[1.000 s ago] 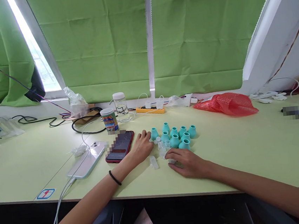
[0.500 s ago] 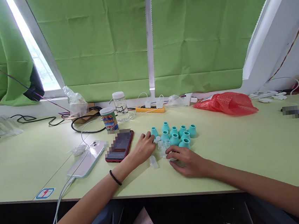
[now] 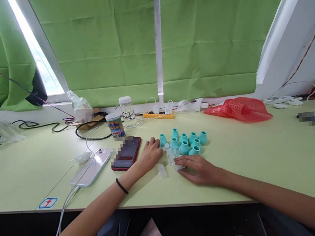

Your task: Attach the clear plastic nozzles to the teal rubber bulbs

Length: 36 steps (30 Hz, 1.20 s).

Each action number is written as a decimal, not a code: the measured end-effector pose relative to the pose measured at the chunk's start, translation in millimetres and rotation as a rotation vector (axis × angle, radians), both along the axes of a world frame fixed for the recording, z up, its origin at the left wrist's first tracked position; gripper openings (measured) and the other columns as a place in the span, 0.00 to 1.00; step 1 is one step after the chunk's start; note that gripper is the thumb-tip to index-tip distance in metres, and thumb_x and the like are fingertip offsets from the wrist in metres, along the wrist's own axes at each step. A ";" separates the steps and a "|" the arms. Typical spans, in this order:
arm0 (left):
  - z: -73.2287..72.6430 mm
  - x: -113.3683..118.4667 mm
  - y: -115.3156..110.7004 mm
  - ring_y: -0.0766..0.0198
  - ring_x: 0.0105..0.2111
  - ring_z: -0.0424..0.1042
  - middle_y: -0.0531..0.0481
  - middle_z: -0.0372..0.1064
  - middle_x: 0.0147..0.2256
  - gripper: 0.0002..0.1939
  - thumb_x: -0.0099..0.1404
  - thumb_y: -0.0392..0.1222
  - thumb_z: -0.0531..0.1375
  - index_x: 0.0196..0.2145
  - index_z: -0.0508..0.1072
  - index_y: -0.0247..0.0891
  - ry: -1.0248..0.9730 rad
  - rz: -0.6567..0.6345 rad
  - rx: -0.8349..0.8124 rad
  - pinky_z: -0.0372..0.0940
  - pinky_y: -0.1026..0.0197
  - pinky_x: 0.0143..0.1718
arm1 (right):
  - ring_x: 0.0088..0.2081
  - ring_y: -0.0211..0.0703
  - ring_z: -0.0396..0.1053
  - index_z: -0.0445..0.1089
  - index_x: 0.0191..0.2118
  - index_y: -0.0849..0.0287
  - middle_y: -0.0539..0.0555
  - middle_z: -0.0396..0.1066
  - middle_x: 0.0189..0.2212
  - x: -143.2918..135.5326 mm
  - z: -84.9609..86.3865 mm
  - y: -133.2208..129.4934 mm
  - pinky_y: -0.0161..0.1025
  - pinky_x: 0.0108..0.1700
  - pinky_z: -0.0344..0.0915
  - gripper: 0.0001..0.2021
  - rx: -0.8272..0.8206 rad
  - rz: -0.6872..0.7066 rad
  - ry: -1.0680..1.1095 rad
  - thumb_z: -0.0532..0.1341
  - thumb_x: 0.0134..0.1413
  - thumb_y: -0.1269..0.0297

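Observation:
Several teal vase-shaped pieces (image 3: 184, 147) with open necks stand in a cluster on the table. In front of them lies a small heap of translucent plastic pieces (image 3: 171, 156). My left hand (image 3: 150, 154) rests palm down beside the leftmost teal piece, its fingers curled and the tips by small white caps (image 3: 166, 146); what the fingertips hold, if anything, is hidden. From the right, my right hand (image 3: 198, 168) has thumb and fingers closed round a translucent piece (image 3: 180, 167) at the heap's front. One translucent tube-like piece (image 3: 162, 171) lies apart, nearer the table edge.
Left of my left hand lie a red-cased phone (image 3: 127, 154) and a pale phone (image 3: 91, 168) with a cable. Behind stand a printed canister (image 3: 115, 125), a clear bottle (image 3: 127, 112) and an orange power strip (image 3: 158, 115). Red plastic wrap (image 3: 239, 110) lies back right.
My left fingertips have drawn slightly away from the leftmost teal piece. The fingers of my right hand have shifted a little, and more of the translucent piece at them shows.

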<state>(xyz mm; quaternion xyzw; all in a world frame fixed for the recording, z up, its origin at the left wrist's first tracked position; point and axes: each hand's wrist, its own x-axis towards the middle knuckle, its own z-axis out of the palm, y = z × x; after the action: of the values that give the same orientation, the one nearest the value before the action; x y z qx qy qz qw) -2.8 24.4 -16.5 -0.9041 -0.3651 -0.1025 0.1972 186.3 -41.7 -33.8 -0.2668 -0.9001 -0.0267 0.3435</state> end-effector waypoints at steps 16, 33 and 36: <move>-1.9 1.8 1.4 0.59 0.37 0.53 0.44 0.59 0.31 0.10 0.58 0.38 0.51 0.26 0.71 0.35 -0.086 -0.023 -0.051 0.56 0.60 0.36 | 0.36 0.38 0.64 0.60 0.36 0.61 0.55 0.65 0.32 0.8 -0.3 -0.1 0.35 0.34 0.63 0.08 -0.042 -0.009 0.003 0.54 0.46 0.72; -7.3 3.0 5.8 0.58 0.37 0.53 0.44 0.60 0.31 0.10 0.58 0.38 0.51 0.28 0.71 0.33 -0.088 0.006 -0.046 0.56 0.58 0.35 | 0.35 0.38 0.63 0.60 0.36 0.60 0.55 0.65 0.32 0.7 0.3 0.0 0.36 0.35 0.63 0.09 -0.106 0.020 0.033 0.54 0.45 0.73; -8.5 2.6 6.8 0.58 0.37 0.54 0.43 0.60 0.31 0.10 0.58 0.38 0.51 0.27 0.70 0.33 -0.087 0.019 -0.032 0.57 0.58 0.35 | 0.36 0.39 0.63 0.60 0.35 0.59 0.55 0.65 0.33 0.6 -0.7 0.2 0.36 0.35 0.63 0.08 -0.117 0.044 0.025 0.54 0.46 0.73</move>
<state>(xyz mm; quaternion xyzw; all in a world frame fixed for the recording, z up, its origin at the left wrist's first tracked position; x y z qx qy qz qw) -0.3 31.2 -25.0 -0.8983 -0.3833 -0.1340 0.1678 186.9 -41.5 -34.6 -0.2667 -0.9015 0.0369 0.3389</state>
